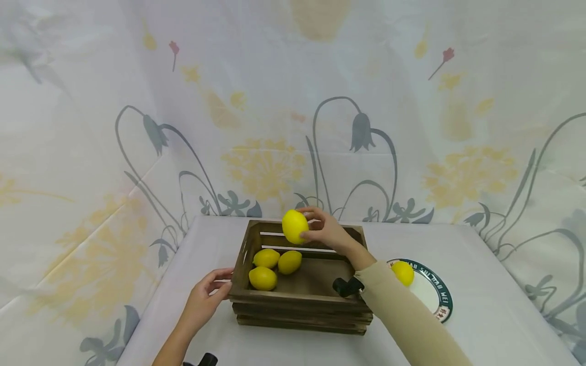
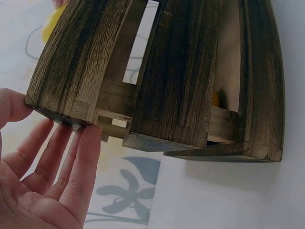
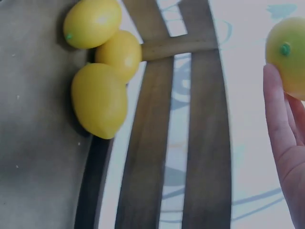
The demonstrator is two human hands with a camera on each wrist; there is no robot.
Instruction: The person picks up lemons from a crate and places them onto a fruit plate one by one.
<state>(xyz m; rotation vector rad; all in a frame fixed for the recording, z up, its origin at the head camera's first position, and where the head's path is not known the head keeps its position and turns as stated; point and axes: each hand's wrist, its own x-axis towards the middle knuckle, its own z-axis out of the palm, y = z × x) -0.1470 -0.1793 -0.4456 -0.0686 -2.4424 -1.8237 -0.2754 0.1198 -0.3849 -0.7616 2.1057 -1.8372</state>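
Observation:
My right hand (image 1: 322, 230) holds a yellow lemon (image 1: 295, 226) between thumb and fingers, above the back part of a slatted wooden crate (image 1: 302, 297). The right wrist view shows the green stem end of this lemon (image 3: 286, 47) at the right edge. Three more lemons (image 1: 263, 278) lie in the crate's left half. At the crate's left end, my left hand (image 1: 206, 294) touches the top slat near the front corner. Seen in the left wrist view, its fingers (image 2: 83, 171) are fairly straight, tips against the slat's end, with the thumb at the top edge.
To the right of the crate, partly behind my right sleeve, is a white plate (image 1: 423, 295) with a dark green lettered rim, bearing another lemon (image 1: 403, 273). A white tabletop (image 1: 494, 305) lies under everything. Flower-patterned cloth (image 1: 274, 101) stands behind and at both sides.

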